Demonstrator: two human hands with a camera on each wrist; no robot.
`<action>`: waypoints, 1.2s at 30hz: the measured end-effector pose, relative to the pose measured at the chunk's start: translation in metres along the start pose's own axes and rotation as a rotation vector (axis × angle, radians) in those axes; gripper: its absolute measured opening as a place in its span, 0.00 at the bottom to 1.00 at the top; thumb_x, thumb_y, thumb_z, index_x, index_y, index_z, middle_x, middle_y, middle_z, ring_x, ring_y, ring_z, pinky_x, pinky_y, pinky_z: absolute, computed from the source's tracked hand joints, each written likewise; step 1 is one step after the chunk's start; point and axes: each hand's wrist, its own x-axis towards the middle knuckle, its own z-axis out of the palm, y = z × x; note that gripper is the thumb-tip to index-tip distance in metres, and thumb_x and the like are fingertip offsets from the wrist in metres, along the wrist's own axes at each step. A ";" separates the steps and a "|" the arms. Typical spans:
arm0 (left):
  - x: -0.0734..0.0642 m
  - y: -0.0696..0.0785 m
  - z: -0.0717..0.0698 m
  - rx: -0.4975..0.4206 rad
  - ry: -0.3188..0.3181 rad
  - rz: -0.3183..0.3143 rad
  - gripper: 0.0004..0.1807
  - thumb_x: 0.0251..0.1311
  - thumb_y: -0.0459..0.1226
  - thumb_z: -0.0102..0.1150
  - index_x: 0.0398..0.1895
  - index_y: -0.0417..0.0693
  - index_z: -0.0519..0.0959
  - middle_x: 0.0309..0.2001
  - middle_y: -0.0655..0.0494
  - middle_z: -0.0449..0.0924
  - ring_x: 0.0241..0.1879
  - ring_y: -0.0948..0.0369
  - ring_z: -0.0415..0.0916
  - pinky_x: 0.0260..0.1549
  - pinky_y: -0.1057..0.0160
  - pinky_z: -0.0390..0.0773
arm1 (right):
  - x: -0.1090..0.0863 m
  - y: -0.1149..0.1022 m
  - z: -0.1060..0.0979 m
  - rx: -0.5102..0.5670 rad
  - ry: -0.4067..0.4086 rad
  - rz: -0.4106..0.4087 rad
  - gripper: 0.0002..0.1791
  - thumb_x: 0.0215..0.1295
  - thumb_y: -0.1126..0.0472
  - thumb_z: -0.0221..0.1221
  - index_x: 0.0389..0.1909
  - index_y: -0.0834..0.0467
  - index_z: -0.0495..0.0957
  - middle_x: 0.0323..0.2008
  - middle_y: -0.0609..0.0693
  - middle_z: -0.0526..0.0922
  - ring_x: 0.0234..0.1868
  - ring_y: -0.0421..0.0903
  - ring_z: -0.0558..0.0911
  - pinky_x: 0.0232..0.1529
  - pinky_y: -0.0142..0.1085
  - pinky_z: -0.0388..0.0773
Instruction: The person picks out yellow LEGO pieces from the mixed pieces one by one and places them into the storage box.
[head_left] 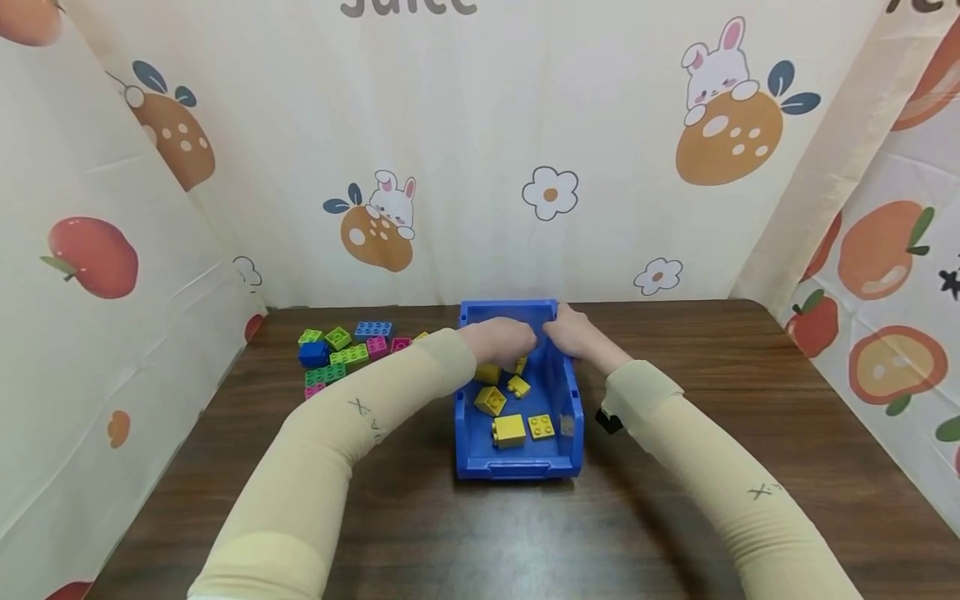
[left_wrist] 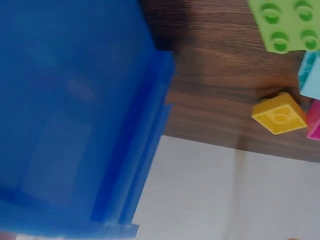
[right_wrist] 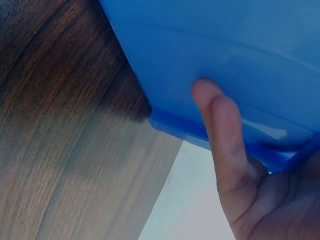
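A blue plastic bin stands on the table with several yellow toy bricks in it. My left hand reaches over the bin's left wall into its back part, close above some of the yellow bricks. Its fingertips are hidden, so whether it pinches a brick does not show. With my right hand I grip the right wall near the back corner. In the right wrist view, that hand's fingers lie against the outside of the bin. The left wrist view shows the bin's wall but not the hand.
Loose bricks in green, blue, pink and other colours, such as a dark blue brick, lie left of the bin, partly behind my left sleeve. A yellow brick lies outside the bin. A small black object shows beneath my right wrist. A printed curtain hangs behind the table.
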 end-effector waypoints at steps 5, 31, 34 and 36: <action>-0.008 0.000 -0.011 -0.110 -0.014 -0.042 0.20 0.59 0.39 0.62 0.56 0.49 0.76 0.48 0.55 0.80 0.42 0.61 0.76 0.52 0.59 0.77 | -0.001 0.000 -0.001 0.008 -0.008 -0.009 0.30 0.70 0.56 0.39 0.66 0.70 0.49 0.45 0.68 0.74 0.22 0.49 0.80 0.23 0.41 0.81; -0.070 0.009 -0.032 -0.206 0.194 -0.032 0.25 0.61 0.45 0.59 0.61 0.50 0.72 0.58 0.54 0.74 0.57 0.59 0.72 0.57 0.59 0.73 | -0.001 -0.002 -0.001 0.013 -0.007 0.005 0.29 0.72 0.56 0.38 0.67 0.70 0.49 0.50 0.70 0.73 0.21 0.50 0.82 0.26 0.44 0.82; -0.079 0.008 -0.033 -0.238 0.262 -0.024 0.25 0.62 0.45 0.58 0.62 0.51 0.72 0.60 0.55 0.73 0.59 0.59 0.70 0.59 0.59 0.71 | -0.001 -0.001 -0.001 0.018 -0.008 0.001 0.29 0.73 0.56 0.38 0.67 0.69 0.48 0.50 0.69 0.73 0.20 0.49 0.81 0.27 0.46 0.82; -0.085 0.006 -0.032 -0.267 0.307 -0.025 0.24 0.63 0.46 0.57 0.62 0.51 0.72 0.60 0.56 0.73 0.60 0.60 0.69 0.59 0.59 0.71 | -0.001 -0.002 -0.001 0.021 -0.012 -0.002 0.29 0.73 0.56 0.38 0.67 0.69 0.48 0.49 0.69 0.73 0.20 0.49 0.81 0.27 0.47 0.82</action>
